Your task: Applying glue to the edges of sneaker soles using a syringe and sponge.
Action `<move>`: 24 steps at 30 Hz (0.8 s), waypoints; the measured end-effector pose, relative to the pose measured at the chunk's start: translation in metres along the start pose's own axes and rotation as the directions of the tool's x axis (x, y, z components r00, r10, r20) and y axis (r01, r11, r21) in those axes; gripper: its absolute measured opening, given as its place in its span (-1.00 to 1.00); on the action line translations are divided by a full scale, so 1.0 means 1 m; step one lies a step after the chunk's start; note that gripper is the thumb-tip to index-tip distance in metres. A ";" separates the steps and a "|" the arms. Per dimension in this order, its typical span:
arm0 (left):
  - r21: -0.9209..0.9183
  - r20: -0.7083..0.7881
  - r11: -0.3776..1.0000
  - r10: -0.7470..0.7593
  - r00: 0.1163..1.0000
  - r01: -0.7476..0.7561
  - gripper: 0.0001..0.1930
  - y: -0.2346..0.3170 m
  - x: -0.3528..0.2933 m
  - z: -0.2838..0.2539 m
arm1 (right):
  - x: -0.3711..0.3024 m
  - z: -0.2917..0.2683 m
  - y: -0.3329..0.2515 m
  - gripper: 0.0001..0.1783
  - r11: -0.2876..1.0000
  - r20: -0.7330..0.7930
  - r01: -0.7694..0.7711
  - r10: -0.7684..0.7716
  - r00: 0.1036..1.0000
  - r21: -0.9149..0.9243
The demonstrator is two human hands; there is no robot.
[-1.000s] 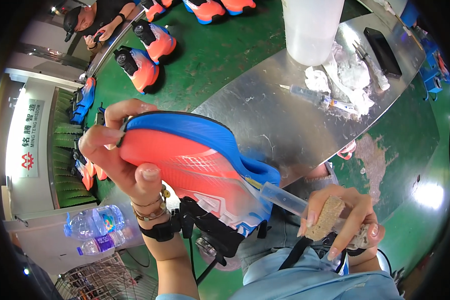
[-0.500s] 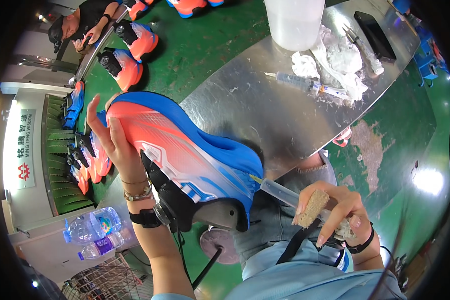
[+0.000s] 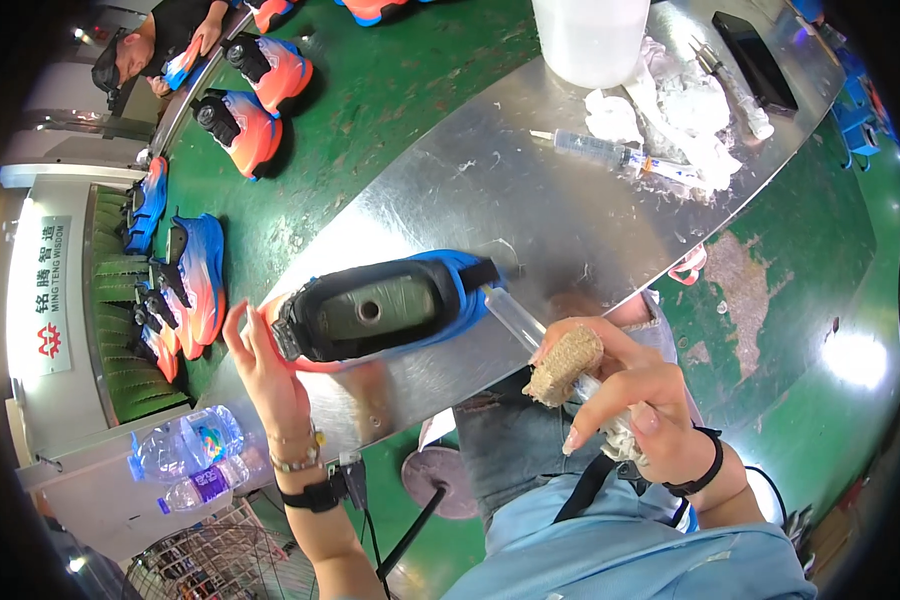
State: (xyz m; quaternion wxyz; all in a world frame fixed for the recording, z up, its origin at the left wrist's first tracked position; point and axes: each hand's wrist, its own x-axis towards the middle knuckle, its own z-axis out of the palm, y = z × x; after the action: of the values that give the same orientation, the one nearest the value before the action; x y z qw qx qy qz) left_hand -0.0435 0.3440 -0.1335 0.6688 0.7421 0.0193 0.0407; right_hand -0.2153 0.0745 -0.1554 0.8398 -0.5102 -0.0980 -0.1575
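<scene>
Bench point(image 3: 450, 200) before both hands, a shoe point(image 3: 370, 274) on it between them, a syringe point(image 3: 517, 320) in the right hand point(image 3: 635, 380).
Beyond the right hand stands a white bucket point(image 3: 592, 40), with crumpled wipes point(image 3: 685, 115) beside it; the shoe lies just right of the left hand point(image 3: 270, 370), its opening up, orange end toward that hand and blue end toward the right one; the left fingers are spread and uncurled, though contact with the shoe cannot be told; bottles point(image 3: 190, 445) stand left of the left wrist; past the wipes from the right hand lies a phone point(image 3: 755, 60); the right hand grasps the syringe and a tan block point(image 3: 568, 365), the syringe's front at the blue end, contact unclear.
</scene>
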 end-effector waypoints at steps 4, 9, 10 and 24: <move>0.047 0.001 0.981 -0.190 0.982 0.190 -0.66 -0.003 -0.048 -0.047 | -0.001 0.003 -0.002 -0.64 0.998 0.006 -0.058 0.058 0.998 0.010; 0.041 0.000 0.864 -0.502 0.865 0.501 -0.56 0.022 -0.115 -0.046 | 0.000 0.014 -0.001 -0.63 0.996 -0.015 -0.078 0.079 0.997 0.034; 0.033 0.036 0.822 -0.569 0.822 0.568 -0.54 0.022 -0.125 -0.048 | -0.001 0.015 0.000 -0.62 0.997 -0.049 -0.068 0.070 0.996 0.038; -0.264 0.674 0.489 -0.523 0.521 0.832 -0.48 -0.029 -0.170 -0.038 | -0.034 0.030 -0.039 -0.55 0.951 -0.058 -0.303 0.306 0.950 0.061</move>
State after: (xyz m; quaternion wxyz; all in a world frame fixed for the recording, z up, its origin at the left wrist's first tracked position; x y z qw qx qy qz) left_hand -0.2158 0.3707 -0.1641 0.7885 0.4168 0.1338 -0.4321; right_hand -0.2614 0.0899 -0.1208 0.8697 -0.4919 0.0057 -0.0405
